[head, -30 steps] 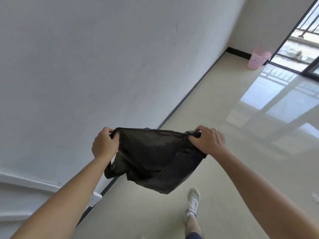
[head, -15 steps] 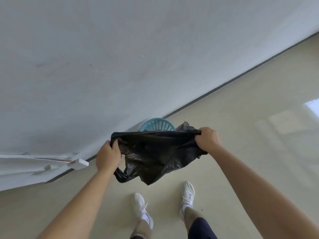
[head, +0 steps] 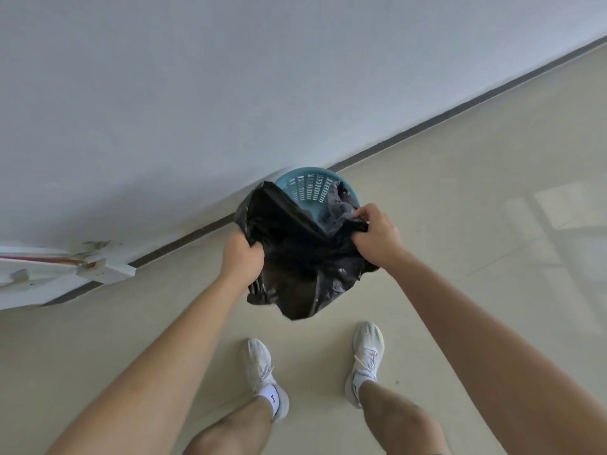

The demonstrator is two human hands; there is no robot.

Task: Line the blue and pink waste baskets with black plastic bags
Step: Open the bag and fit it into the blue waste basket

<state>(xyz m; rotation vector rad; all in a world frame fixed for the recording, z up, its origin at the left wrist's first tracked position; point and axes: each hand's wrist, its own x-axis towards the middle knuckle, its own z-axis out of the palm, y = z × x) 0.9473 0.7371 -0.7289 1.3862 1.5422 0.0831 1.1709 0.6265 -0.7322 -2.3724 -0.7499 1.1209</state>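
Both hands (head: 243,257) grip black bag (head: 295,251) over blue basket (head: 307,183).

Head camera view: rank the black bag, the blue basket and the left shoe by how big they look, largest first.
1. Black bag, spread between both hands.
2. Blue basket, though the bag hides much of it, so its full extent is unclear.
3. Left shoe, smallest as seen.

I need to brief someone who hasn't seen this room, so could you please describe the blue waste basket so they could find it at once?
Follow the dark baseboard where the white wall meets the pale floor. The blue waste basket stands against it, just ahead of the person's white shoes. It is the only round, slotted blue thing there, half hidden behind the black plastic bag.
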